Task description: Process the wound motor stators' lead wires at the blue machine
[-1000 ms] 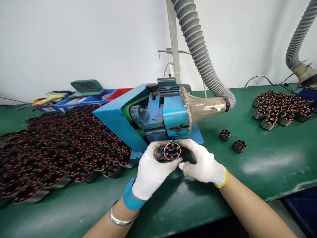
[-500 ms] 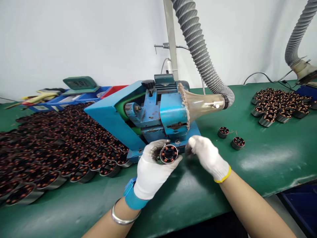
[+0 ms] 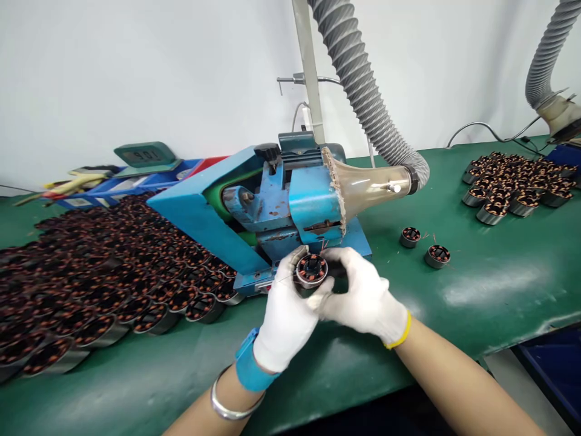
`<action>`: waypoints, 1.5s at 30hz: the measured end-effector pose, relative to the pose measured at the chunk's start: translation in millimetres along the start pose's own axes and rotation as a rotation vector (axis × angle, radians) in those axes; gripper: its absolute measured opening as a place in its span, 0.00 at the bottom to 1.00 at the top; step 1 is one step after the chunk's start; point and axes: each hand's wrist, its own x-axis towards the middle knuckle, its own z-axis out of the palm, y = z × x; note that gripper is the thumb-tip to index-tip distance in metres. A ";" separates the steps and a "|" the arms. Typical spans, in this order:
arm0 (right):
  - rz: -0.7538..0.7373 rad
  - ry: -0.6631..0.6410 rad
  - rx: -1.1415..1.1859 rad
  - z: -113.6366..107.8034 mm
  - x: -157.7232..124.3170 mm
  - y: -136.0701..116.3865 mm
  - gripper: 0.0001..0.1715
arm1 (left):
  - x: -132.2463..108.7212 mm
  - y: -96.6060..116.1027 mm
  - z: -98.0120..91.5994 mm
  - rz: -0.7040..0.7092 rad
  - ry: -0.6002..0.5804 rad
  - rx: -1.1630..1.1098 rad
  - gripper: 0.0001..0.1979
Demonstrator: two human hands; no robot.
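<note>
My left hand (image 3: pixel 290 309), in a white glove, grips a round motor stator (image 3: pixel 311 270) with a metal rim and copper windings, its open face turned up toward me. From the other side my gloved right hand (image 3: pixel 363 290) curls its fingers around the stator's right edge, and its thumb meets the left thumb. Thin wires stick out from the stator near the right fingertips. Just behind both hands stands a blue belt-driven machine (image 3: pixel 272 212) with a clear funnel (image 3: pixel 372 186) on its right side.
Many stators (image 3: pixel 113 266) cover the bench (image 3: pixel 136 387) on the left. Two single stators (image 3: pixel 438 255) lie right of the machine, and a cluster (image 3: pixel 521 181) sits farther right. A grey hose (image 3: pixel 358 79) joins the funnel. Blue bins (image 3: pixel 109 192) and a digital display (image 3: pixel 145 155) stand back left.
My right hand has moved left from beside the machine's base to the stator and closed around its right side. The stator has tilted slightly and stays in my left hand.
</note>
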 end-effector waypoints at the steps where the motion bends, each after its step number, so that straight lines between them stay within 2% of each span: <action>1: -0.008 0.017 -0.025 6.3 -2.9 -2.2 0.34 | -0.1 1.2 0.3 -0.006 -0.035 -0.036 0.30; 4: -0.003 0.035 0.049 16.9 -2.1 -4.2 0.28 | 3.2 7.4 1.7 -0.034 -0.044 -0.078 0.31; 7: -0.084 0.070 0.159 17.3 8.6 -0.7 0.26 | 12.9 16.8 4.8 -0.066 0.024 -0.106 0.30; 11: -0.172 0.096 0.189 15.1 20.1 2.0 0.24 | 26.1 26.1 9.4 -0.069 0.025 -0.165 0.26; 15: -0.225 0.071 0.173 12.2 22.4 2.0 0.21 | 30.0 26.1 12.4 -0.060 0.030 -0.116 0.23; 20: -0.325 0.080 0.150 8.8 21.8 9.1 0.19 | 27.0 19.1 14.6 0.008 0.052 -0.124 0.25; 23: -0.355 0.101 0.159 10.9 22.9 13.9 0.20 | 27.4 18.8 14.4 0.028 0.068 -0.099 0.25; 28: -0.307 0.091 0.243 17.0 26.1 16.7 0.20 | 32.2 22.5 13.3 0.006 0.021 -0.048 0.20; 30: -0.317 0.098 0.232 16.3 23.6 17.0 0.21 | 30.3 18.9 13.2 0.029 0.032 -0.045 0.22; 34: -0.409 0.066 0.121 8.6 7.1 17.1 0.24 | 14.0 2.8 11.3 0.130 0.106 -0.021 0.29; 38: -0.564 0.003 0.003 1.2 -7.0 17.6 0.26 | 0.5 -6.4 7.3 0.179 0.094 -0.098 0.26; 42: -0.692 -0.003 -0.049 -1.6 -6.0 17.7 0.30 | 3.8 -0.3 4.6 0.062 0.079 -0.121 0.24; 45: -0.674 0.000 -0.078 -2.1 -2.9 16.9 0.37 | 7.1 3.7 3.0 -0.049 -0.018 -0.161 0.26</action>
